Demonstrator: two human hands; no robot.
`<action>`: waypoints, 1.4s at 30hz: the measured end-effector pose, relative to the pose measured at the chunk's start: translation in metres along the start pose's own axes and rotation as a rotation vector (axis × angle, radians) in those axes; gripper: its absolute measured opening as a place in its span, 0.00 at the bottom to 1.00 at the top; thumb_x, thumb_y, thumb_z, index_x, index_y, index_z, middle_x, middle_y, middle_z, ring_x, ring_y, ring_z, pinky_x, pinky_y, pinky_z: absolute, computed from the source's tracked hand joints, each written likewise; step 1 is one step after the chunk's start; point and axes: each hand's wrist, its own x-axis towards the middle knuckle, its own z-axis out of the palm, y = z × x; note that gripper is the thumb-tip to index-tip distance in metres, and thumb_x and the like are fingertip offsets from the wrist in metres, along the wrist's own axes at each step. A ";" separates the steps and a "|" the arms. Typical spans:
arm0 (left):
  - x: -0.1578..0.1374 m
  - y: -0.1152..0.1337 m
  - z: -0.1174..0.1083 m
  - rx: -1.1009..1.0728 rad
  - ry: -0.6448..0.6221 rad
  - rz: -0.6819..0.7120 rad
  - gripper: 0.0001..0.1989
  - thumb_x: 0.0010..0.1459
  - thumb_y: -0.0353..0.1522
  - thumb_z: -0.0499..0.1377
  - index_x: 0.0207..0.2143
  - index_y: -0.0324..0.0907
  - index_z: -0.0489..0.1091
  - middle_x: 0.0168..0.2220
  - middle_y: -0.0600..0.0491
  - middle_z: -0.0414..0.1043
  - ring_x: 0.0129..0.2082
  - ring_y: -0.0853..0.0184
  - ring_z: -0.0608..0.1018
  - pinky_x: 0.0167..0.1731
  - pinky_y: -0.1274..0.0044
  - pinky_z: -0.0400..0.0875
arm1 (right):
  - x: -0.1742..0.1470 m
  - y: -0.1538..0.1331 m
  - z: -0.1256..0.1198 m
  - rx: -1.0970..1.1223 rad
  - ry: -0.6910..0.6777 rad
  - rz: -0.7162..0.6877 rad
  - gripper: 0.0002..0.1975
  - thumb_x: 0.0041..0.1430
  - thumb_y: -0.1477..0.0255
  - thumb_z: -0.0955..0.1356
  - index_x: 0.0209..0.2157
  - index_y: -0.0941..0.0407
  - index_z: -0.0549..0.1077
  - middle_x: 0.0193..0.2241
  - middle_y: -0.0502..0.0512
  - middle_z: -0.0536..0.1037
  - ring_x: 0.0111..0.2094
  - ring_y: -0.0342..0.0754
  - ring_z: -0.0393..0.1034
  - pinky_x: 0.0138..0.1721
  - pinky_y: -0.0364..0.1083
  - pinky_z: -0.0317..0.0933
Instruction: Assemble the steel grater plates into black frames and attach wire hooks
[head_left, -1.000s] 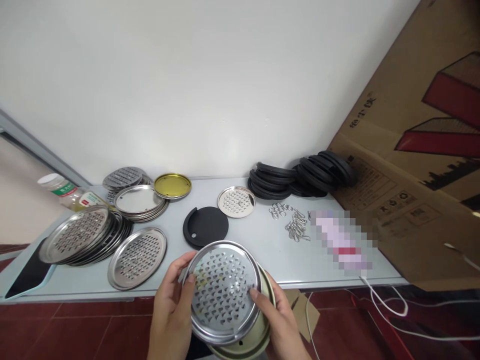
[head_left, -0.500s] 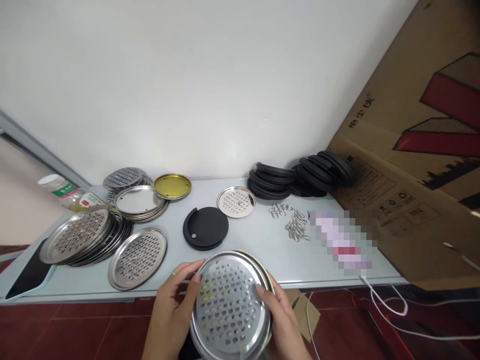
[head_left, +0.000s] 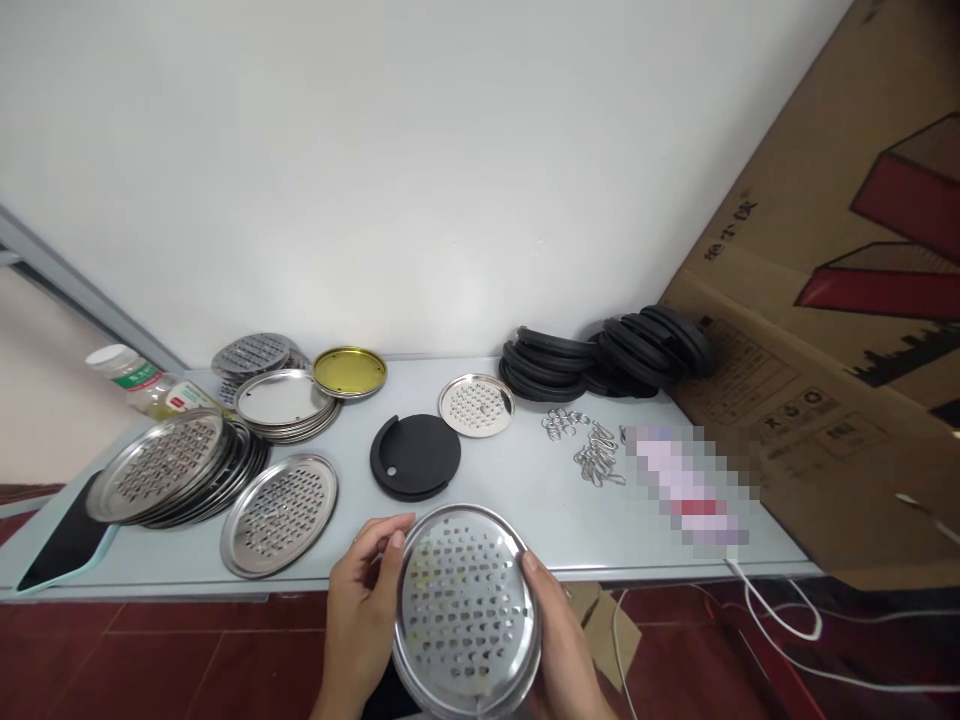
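Note:
A round metal grater plate (head_left: 469, 605), its face set with rows of raised teeth, is held just off the table's front edge. My left hand (head_left: 366, 595) pinches its left rim between thumb and fingers. Around the right rim, my right hand (head_left: 564, 640) is closed, thumb along the edge and the other fingers hidden behind. Whatever lies under the plate is mostly covered. Beyond it on the table rests a black round holder (head_left: 420, 455) with a raised partial rim and a small hole. A loose grater plate (head_left: 281, 512) lies left of my left hand.
Stacked grater plates (head_left: 161, 465), silver discs (head_left: 281, 398) and a gold-coloured disc (head_left: 349, 370) stand at left, near a bottle (head_left: 131, 380). Another grater plate (head_left: 477, 405), black rings (head_left: 544, 365), metal clips (head_left: 598, 458) and a blurred phone-like object (head_left: 682, 490) lie rightward, beside a cardboard box (head_left: 795, 400).
A second, gold-edged disc that showed behind the held plate's right side is now hidden behind it. My left hand has moved slightly right with its grip kept.

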 end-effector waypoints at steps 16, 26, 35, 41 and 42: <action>-0.017 -0.031 0.003 -0.026 -0.091 -0.169 0.32 0.60 0.53 0.55 0.57 0.42 0.70 0.62 0.46 0.67 0.64 0.51 0.64 0.64 0.61 0.57 | 0.012 -0.001 -0.012 -0.566 0.204 -0.245 0.26 0.52 0.46 0.70 0.38 0.55 0.79 0.36 0.54 0.82 0.42 0.56 0.73 0.38 0.46 0.68; -0.008 -0.035 0.008 -0.099 -0.129 -0.136 0.31 0.61 0.51 0.55 0.58 0.41 0.70 0.59 0.46 0.70 0.63 0.52 0.67 0.64 0.61 0.58 | 0.017 -0.004 -0.007 -0.542 0.067 -0.224 0.29 0.52 0.42 0.66 0.35 0.55 0.77 0.23 0.51 0.76 0.27 0.51 0.70 0.25 0.44 0.64; -0.010 -0.019 0.013 -0.127 -0.195 -0.011 0.26 0.64 0.45 0.55 0.62 0.49 0.65 0.65 0.52 0.63 0.66 0.59 0.63 0.65 0.67 0.56 | 0.021 -0.012 -0.005 -0.388 -0.066 -0.028 0.28 0.52 0.42 0.67 0.32 0.55 0.70 0.10 0.39 0.59 0.08 0.37 0.49 0.08 0.36 0.40; -0.005 -0.020 0.017 -0.171 -0.170 -0.041 0.26 0.64 0.46 0.55 0.61 0.47 0.66 0.63 0.51 0.66 0.65 0.58 0.64 0.66 0.66 0.55 | 0.019 -0.013 -0.006 -0.412 -0.039 -0.022 0.30 0.51 0.40 0.66 0.33 0.55 0.69 0.11 0.38 0.59 0.09 0.37 0.50 0.09 0.36 0.43; -0.004 -0.019 0.017 -0.178 -0.170 -0.047 0.26 0.64 0.46 0.55 0.61 0.47 0.66 0.62 0.50 0.67 0.64 0.58 0.65 0.65 0.66 0.56 | 0.018 -0.014 -0.006 -0.426 -0.023 -0.033 0.29 0.52 0.40 0.66 0.33 0.55 0.69 0.12 0.39 0.60 0.10 0.38 0.50 0.09 0.37 0.44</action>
